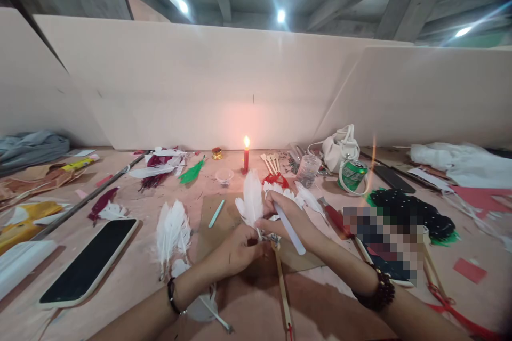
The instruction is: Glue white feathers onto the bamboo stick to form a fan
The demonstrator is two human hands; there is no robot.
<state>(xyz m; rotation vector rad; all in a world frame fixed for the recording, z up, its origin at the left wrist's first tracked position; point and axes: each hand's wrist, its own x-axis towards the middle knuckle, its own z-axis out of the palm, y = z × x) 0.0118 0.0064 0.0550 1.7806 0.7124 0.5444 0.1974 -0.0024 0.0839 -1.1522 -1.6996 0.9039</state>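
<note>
Near the middle, a white feather (252, 200) stands upright with its base between the fingers of my left hand (245, 248). My right hand (290, 213) is closed around a pale lilac tool (291, 232), and its fingertips are close to the feather's lower edge. Below both hands a wooden stick (283, 293) with a red cord at its end points toward me. Some small grey-white material shows where the stick meets my fingers; its details are hidden. A brown board (212, 229) lies under my hands, with a mint-green tool (216, 213) on it.
A lit red candle (246, 161) stands just beyond the feather. White feathers (173, 232) and a phone (90, 261) lie left. A plastic cup (308, 170), green can (353, 175), white bag (339, 150) and dark feather piece (412, 216) are right.
</note>
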